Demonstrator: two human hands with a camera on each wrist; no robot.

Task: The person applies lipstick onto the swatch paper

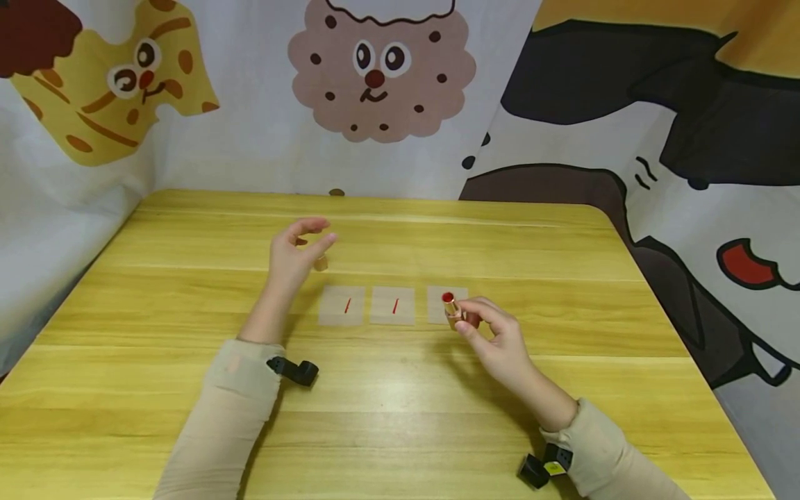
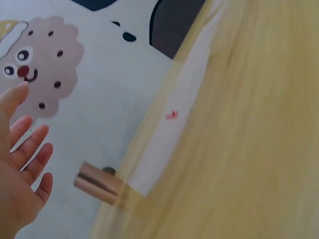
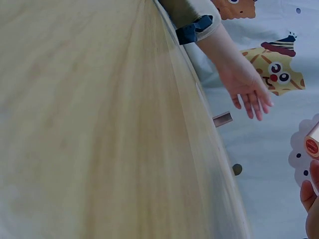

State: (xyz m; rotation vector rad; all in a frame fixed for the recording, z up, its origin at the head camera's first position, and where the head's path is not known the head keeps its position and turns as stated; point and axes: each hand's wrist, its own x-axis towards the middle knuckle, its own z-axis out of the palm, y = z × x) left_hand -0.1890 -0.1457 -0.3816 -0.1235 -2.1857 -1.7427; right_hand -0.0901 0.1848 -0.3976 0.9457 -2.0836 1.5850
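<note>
My right hand [image 1: 500, 340] pinches an uncapped lipstick [image 1: 453, 312] between thumb and fingers, its red tip pointing up. It is over the rightmost of three small pale paper squares, so part of that square [image 1: 437, 295] is hidden. The left square [image 1: 334, 316] and the middle square [image 1: 381, 314] each bear one short red stroke. To the left, my left hand [image 1: 296, 250] hovers with fingers spread and nothing in them. Just beside its thumb stands a rose-gold lipstick cap [image 1: 321, 264], apart from the fingers in the left wrist view [image 2: 97, 183].
The wooden table [image 1: 400, 417] carries all of this. Behind it hangs a white cloth [image 1: 250, 139] with cartoon food figures. A black wrist camera [image 1: 294, 371] is strapped to the left sleeve, another [image 1: 544, 469] to the right.
</note>
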